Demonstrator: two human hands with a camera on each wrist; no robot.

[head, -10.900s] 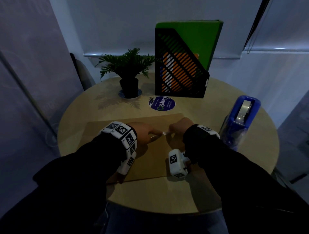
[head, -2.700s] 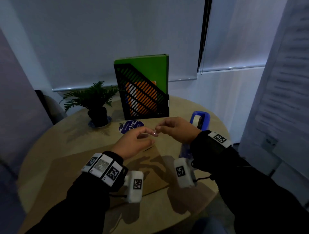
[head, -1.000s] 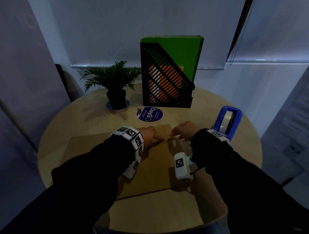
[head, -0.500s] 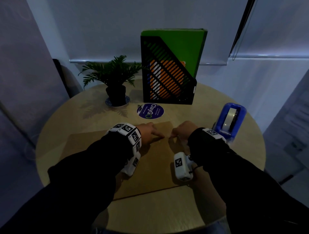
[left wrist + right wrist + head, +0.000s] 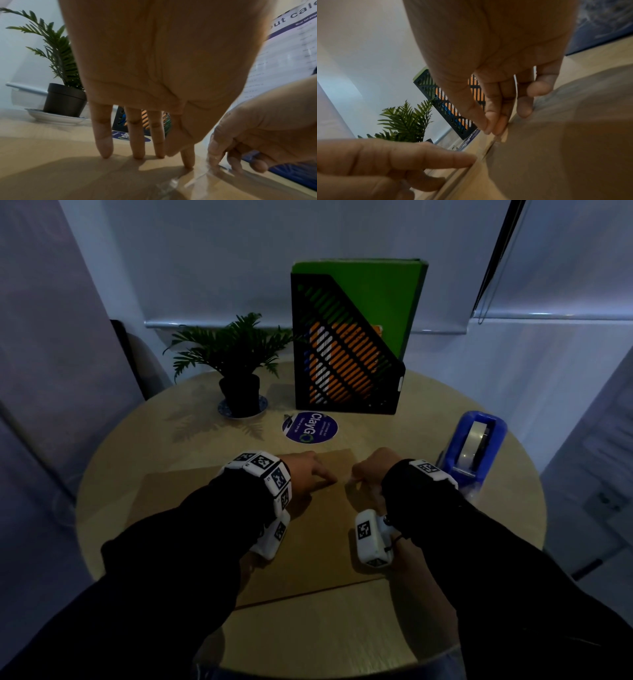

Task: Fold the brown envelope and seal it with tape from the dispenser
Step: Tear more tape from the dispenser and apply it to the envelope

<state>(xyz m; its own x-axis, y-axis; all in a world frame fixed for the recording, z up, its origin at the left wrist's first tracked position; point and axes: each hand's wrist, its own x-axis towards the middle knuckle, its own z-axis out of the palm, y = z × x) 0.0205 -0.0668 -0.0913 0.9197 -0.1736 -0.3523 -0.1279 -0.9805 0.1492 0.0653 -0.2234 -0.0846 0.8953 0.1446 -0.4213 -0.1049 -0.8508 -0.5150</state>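
Note:
The brown envelope lies flat on the round wooden table. My left hand sits on its far part with straight fingers, their tips pressing the paper; the index fingertip holds down one end of a clear tape strip. My right hand pinches the strip's other end between thumb and index finger, low over the envelope's edge. The blue tape dispenser stands just right of my right wrist.
At the back of the table stand a potted plant on a saucer and a black mesh file holder with a green folder. A round purple sticker lies just beyond the envelope. Walls close in behind.
About 2.7 s ago both hands held the tape strip in the air; they have come down onto the envelope. Over the last second they have stayed almost still at its far edge.

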